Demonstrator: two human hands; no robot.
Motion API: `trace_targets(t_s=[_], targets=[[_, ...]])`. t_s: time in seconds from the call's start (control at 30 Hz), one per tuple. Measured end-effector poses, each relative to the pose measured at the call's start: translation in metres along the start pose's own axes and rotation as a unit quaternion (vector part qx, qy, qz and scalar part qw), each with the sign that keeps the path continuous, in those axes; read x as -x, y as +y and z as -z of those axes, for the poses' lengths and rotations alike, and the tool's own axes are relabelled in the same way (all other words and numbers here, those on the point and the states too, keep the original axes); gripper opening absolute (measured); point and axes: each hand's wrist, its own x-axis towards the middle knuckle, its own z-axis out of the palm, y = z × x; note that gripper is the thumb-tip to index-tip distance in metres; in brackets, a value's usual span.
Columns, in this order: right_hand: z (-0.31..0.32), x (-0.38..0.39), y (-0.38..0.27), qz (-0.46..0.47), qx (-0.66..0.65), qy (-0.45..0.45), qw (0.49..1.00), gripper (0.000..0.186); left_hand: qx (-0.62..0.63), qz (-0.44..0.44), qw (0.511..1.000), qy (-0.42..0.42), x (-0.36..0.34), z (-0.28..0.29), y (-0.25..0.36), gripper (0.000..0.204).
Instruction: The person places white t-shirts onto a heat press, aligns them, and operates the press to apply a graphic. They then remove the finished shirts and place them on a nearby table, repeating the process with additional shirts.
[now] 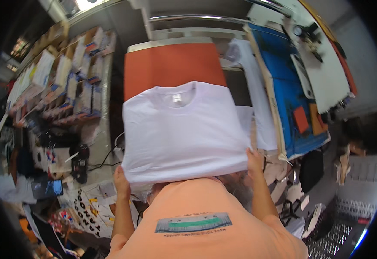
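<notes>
A white T-shirt point(184, 134) with a round collar and a pale label inside it lies spread over the lower part of an orange-red pad point(171, 64). My left hand point(122, 183) holds the shirt by its lower left edge, with fingers closed on the fabric. At the lower right edge my right hand point(256, 164) grips it the same way. Another light garment point(262, 108) lies along the pad's right side.
Cardboard compartments point(58, 73) with papers stand at the left, above a tablet or phone screen point(46, 188) and cables. At the right are a blue padded board point(296, 134) and a white board point(326, 86). A metal rail point(197, 17) crosses the back.
</notes>
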Motion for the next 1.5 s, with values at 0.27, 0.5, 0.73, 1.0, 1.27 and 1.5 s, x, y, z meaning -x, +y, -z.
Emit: trace_targets(t_s=[0.27,0.5,0.73,1.0,1.27,1.5], targets=[[0.001,0.067,-0.153,0.308,0.329,0.079,0.889,0.028,-0.079,-0.025,0.994,-0.067,-0.045,0.024,-0.02,0.033],[0.119,-0.018,-0.219,0.355,0.554,0.202,0.726,0.04,-0.08,-0.17,0.982,-0.036,-0.079,-0.013,0.046,0.021],[0.056,0.014,-0.23,0.471,0.427,0.206,0.744,0.03,-0.086,-0.261,0.96,-0.061,-0.03,-0.081,0.164,0.019],[-0.176,0.051,-0.154,0.362,0.318,-0.391,0.784,0.02,-0.204,-0.373,0.844,-0.327,0.024,-0.163,0.255,0.017],[-0.253,-0.088,-0.161,0.718,0.396,-0.042,0.571,0.011,-0.108,-0.385,0.9,-0.174,-0.101,-0.188,0.277,0.034],[-0.25,-0.07,-0.202,0.529,0.479,-0.16,0.682,0.01,-0.221,-0.317,0.857,-0.339,-0.169,-0.254,0.274,0.032]])
